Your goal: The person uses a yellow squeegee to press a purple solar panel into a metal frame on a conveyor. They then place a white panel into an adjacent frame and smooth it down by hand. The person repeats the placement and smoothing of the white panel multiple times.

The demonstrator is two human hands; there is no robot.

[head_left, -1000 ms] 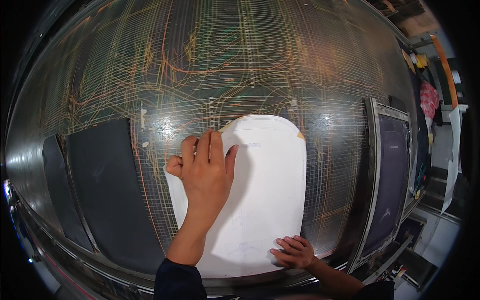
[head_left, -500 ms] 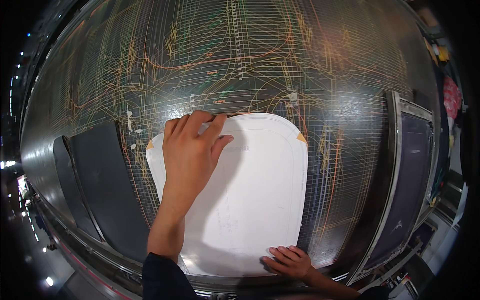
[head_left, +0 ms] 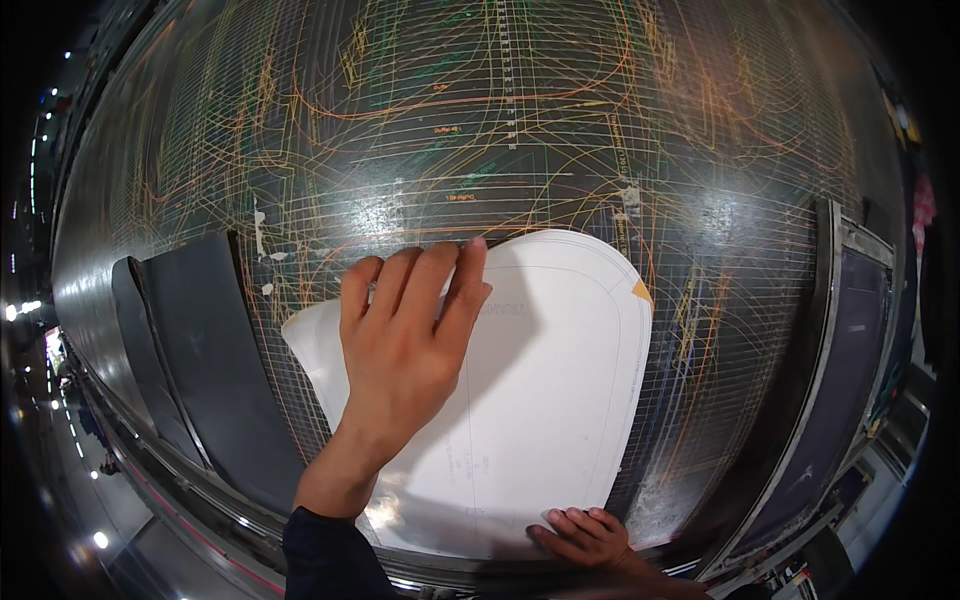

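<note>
A large white pattern sheet [head_left: 560, 400] with rounded upper corners, thin drawn lines and a tan corner patch lies on the dark table. My left hand [head_left: 410, 330] reaches over its upper left part, fingers curled over the far edge and closed on it. On the left, that far edge is bent, and its corner sticks out past my hand. The fingertips' grip underneath is hidden. At the sheet's near right corner, my right hand [head_left: 585, 538] rests with thumb and fingers apart, lying on the sheet.
Colored lines and curves cover the dark table [head_left: 440, 150]. Dark panels [head_left: 215, 360] lie to the left of the sheet. On the right stands a framed screen [head_left: 835, 360] with a pale metal rim. The table's near edge runs just below the sheet.
My left hand has moved right and slightly nearer, and its fingers have closed more over the far edge. The sheet's upper left has bent. The right hand has barely moved.
</note>
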